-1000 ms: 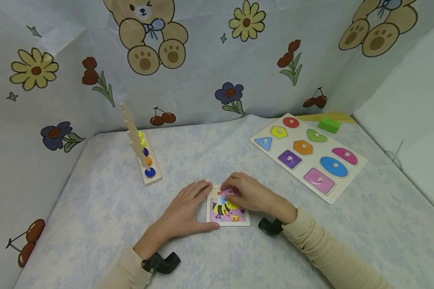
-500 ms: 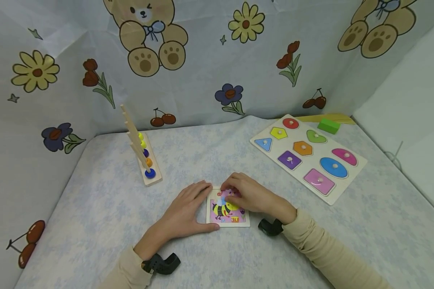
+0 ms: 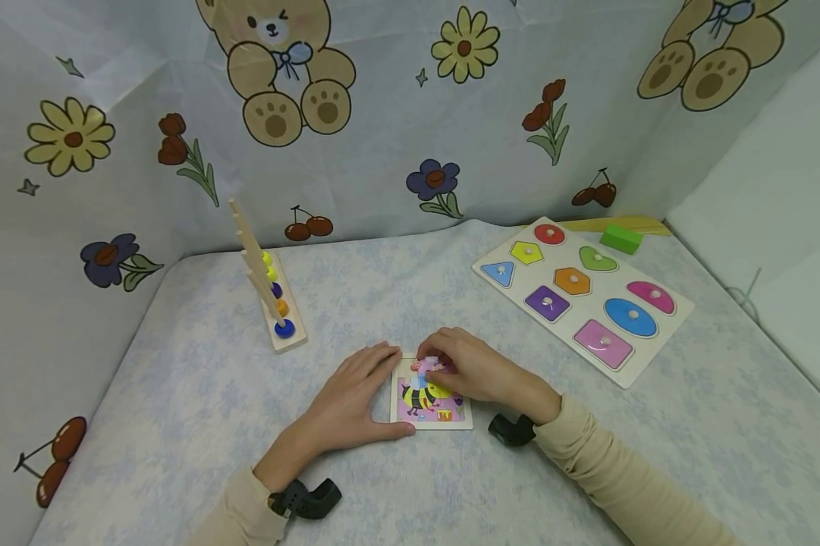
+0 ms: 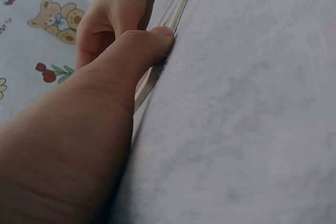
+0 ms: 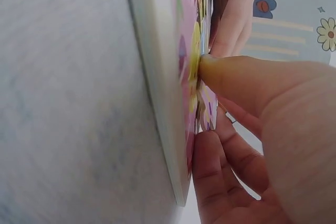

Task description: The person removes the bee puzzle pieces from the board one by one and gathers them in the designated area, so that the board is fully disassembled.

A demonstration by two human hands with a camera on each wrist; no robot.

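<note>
A small square jigsaw puzzle [image 3: 444, 425] with a bee picture lies in its pale frame on the table. My left hand [image 3: 355, 398] holds the frame's left side, fingers at the top left corner and thumb along the near edge. In the left wrist view that thumb presses the puzzle's edge [image 4: 181, 11]. My right hand [image 3: 474, 369] is over the upper right of the picture. Between its thumb and fingers it pinches a pink puzzle piece [image 5: 208, 109], tilted up from the surface in the right wrist view. The fingers hide part of the picture.
A wooden peg stand [image 3: 290, 334] with coloured beads stands at the back left. At the back right lies a knobbed shape board [image 3: 655, 334], with a green block [image 3: 621, 239] behind it. A printed bear cloth [image 3: 375, 114] hangs behind the table.
The pink piece has shifted slightly between my right fingertips, and more of it shows. Both hands stay in nearly the same place.
</note>
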